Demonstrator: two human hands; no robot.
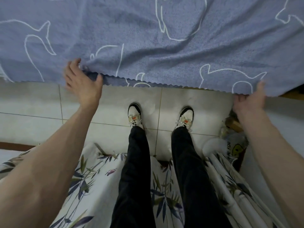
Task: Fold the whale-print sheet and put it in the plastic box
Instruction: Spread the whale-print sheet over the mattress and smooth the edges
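The whale-print sheet (148, 38) is blue with white whale outlines and fills the upper half of the view, its scalloped near edge hanging over the tiled floor. My left hand (82, 84) pinches that edge at the left, thumb under the hem and fingers on top, bunching the cloth. My right hand (251, 99) grips the same edge at the right, thumb on top of the fabric. The plastic box is not in view.
White floor tiles (189, 99) lie below the sheet's edge, with my two legs and white sneakers (134, 116) standing on them. A leaf-print fabric (92, 178) spreads behind my legs. A plastic bag (233, 147) and clutter sit at the right.
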